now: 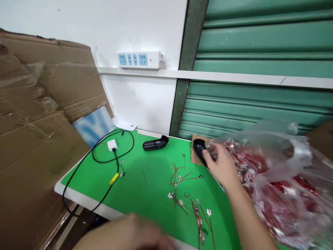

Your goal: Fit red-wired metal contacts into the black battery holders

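My right hand (221,163) is at the back right of the green mat, closed round a curved black plastic shell (199,148). The thumb lies on the shell's near side, and the other fingers are partly hidden behind it. Beneath is a small piece of brown cardboard (195,157). My left hand (137,231) is low at the front edge, smeared by motion, so its fingers cannot be made out. A second black shell (155,143), with its hollow inside showing, lies at the back middle of the mat. Several thin red wires with small metal contacts (180,201) are scattered between the hands.
A clear plastic bag (283,184) of red and silver pieces bulges at the right. A black cable (95,156) loops on the left with a white square plug (112,144). Cardboard (49,114) stands left. A power strip (139,60) hangs on the wall.
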{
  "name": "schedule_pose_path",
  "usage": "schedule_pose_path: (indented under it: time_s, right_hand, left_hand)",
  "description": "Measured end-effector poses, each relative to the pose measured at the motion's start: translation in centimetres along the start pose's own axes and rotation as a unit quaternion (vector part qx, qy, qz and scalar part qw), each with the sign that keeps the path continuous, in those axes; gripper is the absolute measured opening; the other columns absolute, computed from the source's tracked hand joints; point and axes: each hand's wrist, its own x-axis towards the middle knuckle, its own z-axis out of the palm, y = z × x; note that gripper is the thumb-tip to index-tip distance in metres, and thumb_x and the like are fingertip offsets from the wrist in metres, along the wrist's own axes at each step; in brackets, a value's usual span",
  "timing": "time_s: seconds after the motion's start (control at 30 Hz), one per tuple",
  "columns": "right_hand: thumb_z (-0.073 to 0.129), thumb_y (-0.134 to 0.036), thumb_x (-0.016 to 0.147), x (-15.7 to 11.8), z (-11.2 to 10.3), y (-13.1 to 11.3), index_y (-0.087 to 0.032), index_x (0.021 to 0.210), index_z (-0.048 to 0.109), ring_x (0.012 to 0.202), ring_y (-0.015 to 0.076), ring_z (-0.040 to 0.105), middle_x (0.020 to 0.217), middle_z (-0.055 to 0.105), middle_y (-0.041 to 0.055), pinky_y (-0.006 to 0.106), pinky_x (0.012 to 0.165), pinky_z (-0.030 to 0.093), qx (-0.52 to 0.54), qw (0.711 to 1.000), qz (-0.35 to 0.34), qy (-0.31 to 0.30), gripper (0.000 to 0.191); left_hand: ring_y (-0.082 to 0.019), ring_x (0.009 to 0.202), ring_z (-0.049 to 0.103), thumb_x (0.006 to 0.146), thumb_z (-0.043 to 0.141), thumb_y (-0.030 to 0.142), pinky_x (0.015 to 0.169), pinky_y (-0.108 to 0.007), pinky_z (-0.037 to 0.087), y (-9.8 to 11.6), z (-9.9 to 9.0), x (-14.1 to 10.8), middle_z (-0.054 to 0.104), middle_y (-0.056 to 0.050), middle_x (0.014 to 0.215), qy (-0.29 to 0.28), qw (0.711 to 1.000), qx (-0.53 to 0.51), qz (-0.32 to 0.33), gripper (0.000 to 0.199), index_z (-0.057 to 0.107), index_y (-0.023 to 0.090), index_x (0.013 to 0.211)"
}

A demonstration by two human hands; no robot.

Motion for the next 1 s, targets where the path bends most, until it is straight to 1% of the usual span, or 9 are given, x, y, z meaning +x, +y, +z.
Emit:
schedule_pose_path:
  time_s: [0.07, 0.17, 0.3, 0.47, 0.67, 0.77, 0.87, 0.93, 1.0]
  right_hand:
    - [0.065, -0.044, 0.09, -0.4, 0.5, -0.5, -0.014, 0.13, 0.061, 0.108, 0.0392, 0.07, 0.118, 0.074, 0.0223, 0.051, 0.092, 0.053, -0.095, 0.994, -0.003, -0.059, 0.051]
    - [0.067, -0.033, 0.089, -0.7, 0.9, -1.1, -0.014, 0.138, 0.056, 0.113, 0.0413, 0.069, 0.12, 0.074, 0.0229, 0.052, 0.094, 0.05, -0.166, 0.982, 0.014, -0.087, 0.054]
    - [0.07, -0.025, 0.084, -0.6, 1.1, -0.9, -0.022, 0.137, 0.056, 0.12, 0.0391, 0.067, 0.127, 0.074, 0.0163, 0.051, 0.096, 0.048, -0.115, 0.988, 0.044, -0.093, 0.055]
    - [0.073, -0.032, 0.08, -0.7, 2.0, -0.4, -0.021, 0.13, 0.06, 0.114, 0.0378, 0.071, 0.125, 0.075, 0.016, 0.052, 0.096, 0.049, -0.065, 0.996, 0.028, -0.062, 0.053]
    - [0.068, -0.03, 0.078, -0.6, 1.9, -0.6, -0.014, 0.143, 0.054, 0.1, 0.0366, 0.077, 0.114, 0.079, 0.0184, 0.053, 0.091, 0.057, -0.021, 0.999, -0.015, -0.025, 0.068]
    - [0.067, -0.031, 0.078, -1.2, 0.9, -2.3, -0.019, 0.142, 0.056, 0.107, 0.0329, 0.076, 0.124, 0.076, 0.0153, 0.049, 0.094, 0.06, 0.065, 0.991, -0.115, 0.001, 0.066]
    - [0.066, -0.024, 0.078, -2.6, 0.2, -4.9, -0.022, 0.138, 0.059, 0.115, 0.0302, 0.072, 0.128, 0.072, 0.0134, 0.046, 0.098, 0.06, 0.122, 0.963, -0.239, -0.025, 0.061]
    - [0.065, -0.019, 0.077, -3.5, 0.1, -6.3, -0.024, 0.143, 0.056, 0.115, 0.0301, 0.07, 0.126, 0.071, 0.0121, 0.051, 0.103, 0.057, 0.111, 0.949, -0.291, -0.054, 0.066]
    - [0.064, -0.016, 0.078, -3.9, 0.1, -6.9, -0.026, 0.151, 0.047, 0.118, 0.0306, 0.069, 0.13, 0.071, 0.0109, 0.059, 0.112, 0.048, 0.088, 0.942, -0.316, -0.068, 0.076]
  left_hand:
    - [-0.016, 0.107, 0.069, 0.098, 0.059, 0.048, 0.088, -0.027, 0.057, 1.2, -1.1, 5.7, 0.075, -0.003, 0.112, 0.036, 0.999, -0.023, 0.029, 0.026, 0.073, 0.03, 0.11]
    - [-0.013, 0.078, 0.065, 0.091, 0.066, 0.045, 0.073, -0.026, 0.054, 1.5, -2.2, 14.9, 0.069, -0.003, 0.086, 0.088, 0.961, -0.255, 0.064, 0.027, 0.07, 0.02, 0.098]
    - [-0.009, 0.067, 0.06, 0.08, 0.073, 0.036, 0.062, -0.021, 0.05, -0.7, -2.7, 21.5, 0.059, 0.003, 0.078, 0.135, 0.89, -0.433, -0.057, 0.023, 0.064, 0.019, 0.094]
    - [-0.009, 0.067, 0.061, 0.078, 0.073, 0.029, 0.06, -0.02, 0.05, -3.6, -2.2, 21.0, 0.06, 0.001, 0.081, 0.107, 0.895, -0.422, -0.1, 0.021, 0.065, 0.017, 0.095]
    - [-0.007, 0.063, 0.062, 0.09, 0.064, 0.037, 0.05, -0.016, 0.045, -4.4, -2.7, 20.8, 0.065, 0.0, 0.085, 0.07, 0.9, -0.417, -0.111, 0.022, 0.066, 0.018, 0.102]
    - [-0.009, 0.056, 0.063, 0.097, 0.049, 0.055, 0.042, -0.016, 0.041, -4.9, -3.3, 20.9, 0.071, -0.002, 0.087, 0.012, 0.903, -0.407, -0.136, 0.04, 0.064, 0.019, 0.107]
    - [-0.014, 0.052, 0.067, 0.091, 0.033, 0.082, 0.037, -0.018, 0.042, -5.3, -3.7, 20.8, 0.074, -0.006, 0.078, -0.101, 0.898, -0.391, -0.173, 0.073, 0.065, 0.016, 0.101]
    - [-0.016, 0.047, 0.066, 0.082, 0.03, 0.093, 0.035, -0.02, 0.042, -5.3, -3.9, 20.6, 0.071, -0.008, 0.065, -0.164, 0.888, -0.378, -0.204, 0.088, 0.066, 0.014, 0.085]
    - [-0.016, 0.044, 0.064, 0.081, 0.034, 0.094, 0.033, -0.02, 0.04, -5.2, -4.1, 20.4, 0.069, -0.008, 0.058, -0.166, 0.883, -0.382, -0.215, 0.086, 0.066, 0.014, 0.077]
